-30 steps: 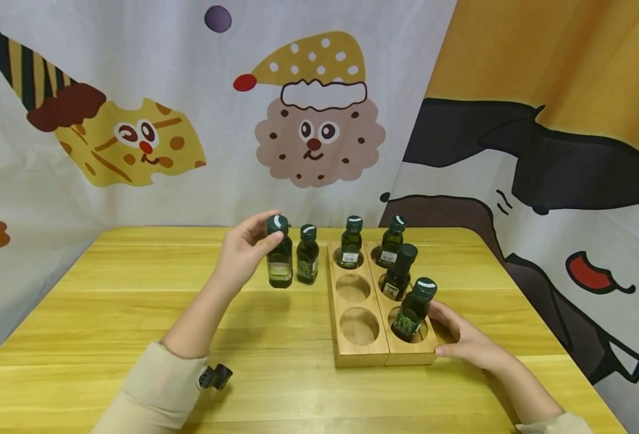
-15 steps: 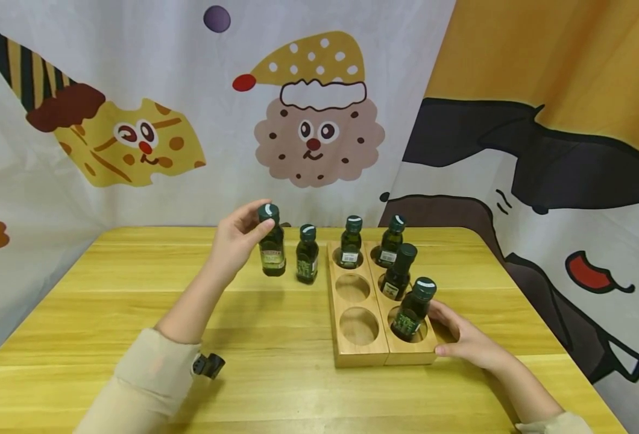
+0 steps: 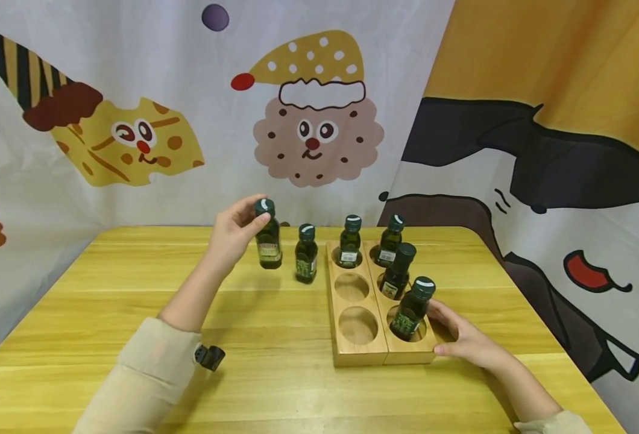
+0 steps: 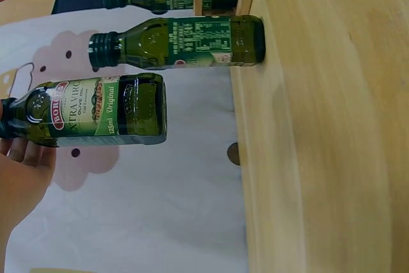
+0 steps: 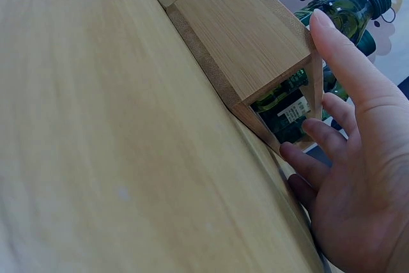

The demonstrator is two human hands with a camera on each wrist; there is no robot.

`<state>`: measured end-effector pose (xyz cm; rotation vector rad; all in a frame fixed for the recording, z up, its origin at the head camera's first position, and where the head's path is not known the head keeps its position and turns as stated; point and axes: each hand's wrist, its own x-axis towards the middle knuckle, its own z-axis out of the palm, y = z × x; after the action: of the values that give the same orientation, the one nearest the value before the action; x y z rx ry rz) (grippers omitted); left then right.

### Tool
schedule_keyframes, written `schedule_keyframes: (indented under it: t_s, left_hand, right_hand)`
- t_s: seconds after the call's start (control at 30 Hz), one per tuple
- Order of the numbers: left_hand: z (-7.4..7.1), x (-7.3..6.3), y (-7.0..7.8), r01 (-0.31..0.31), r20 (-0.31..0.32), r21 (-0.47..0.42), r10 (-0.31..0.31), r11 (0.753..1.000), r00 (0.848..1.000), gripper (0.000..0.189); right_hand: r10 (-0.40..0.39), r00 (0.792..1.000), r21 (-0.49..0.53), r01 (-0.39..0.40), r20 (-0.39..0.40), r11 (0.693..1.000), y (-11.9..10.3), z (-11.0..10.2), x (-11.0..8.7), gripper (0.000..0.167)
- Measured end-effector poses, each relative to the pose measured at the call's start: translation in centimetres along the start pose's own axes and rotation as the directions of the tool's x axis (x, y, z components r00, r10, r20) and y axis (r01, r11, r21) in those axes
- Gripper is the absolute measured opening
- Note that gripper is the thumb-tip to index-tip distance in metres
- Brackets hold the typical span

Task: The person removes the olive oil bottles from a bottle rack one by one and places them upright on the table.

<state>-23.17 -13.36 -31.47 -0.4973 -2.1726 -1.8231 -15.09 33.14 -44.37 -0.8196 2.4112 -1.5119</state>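
Note:
My left hand [image 3: 232, 235] grips the dark green cap and neck of an olive oil bottle [image 3: 269, 247], holding it upright above the table. Its label faces outward in the left wrist view, where part of the hand is cut off. Just right of it, a second small olive oil bottle [image 3: 305, 263] stands on the table. My right hand [image 3: 468, 340] rests with relaxed fingers against the right side of a wooden rack [image 3: 360, 352], near its front corner. One bottle [image 3: 349, 244] sits in the rack's far left hole. The right column holds bottles, including a tilted one [image 3: 410, 310] at the front.
Two round holes in the rack's left column, the middle hole [image 3: 351, 287] and the front hole [image 3: 358, 325], have no bottle. A printed curtain [image 3: 189, 199] hangs behind the far edge of the wooden table [image 3: 276, 374]. A small black device [image 3: 209, 357] is at my left cuff.
The left hand has moved up and to the left with its olive oil bottle, away from the standing bottle. My right hand and the rack have kept their place.

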Motion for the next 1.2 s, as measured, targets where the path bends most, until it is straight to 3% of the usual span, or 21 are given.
schedule_keyframes:
  t_s: [0.87, 1.2]
  left_hand:
    - [1.1, -0.6, -5.2, 0.089, 0.035, 0.038, -0.09, 0.995, 0.995, 0.042]
    - [1.4, -0.8, -6.4, 0.135, 0.036, 0.036, -0.136, 0.99, 0.99, 0.043]
  right_hand:
    - [0.009, 1.0, 0.011, -0.009, 0.003, 1.0, 0.1, 0.0, 0.0, 0.085]
    - [0.012, 1.0, 0.004, -0.012, 0.004, 1.0, -0.2, 0.0, -0.2, 0.085]
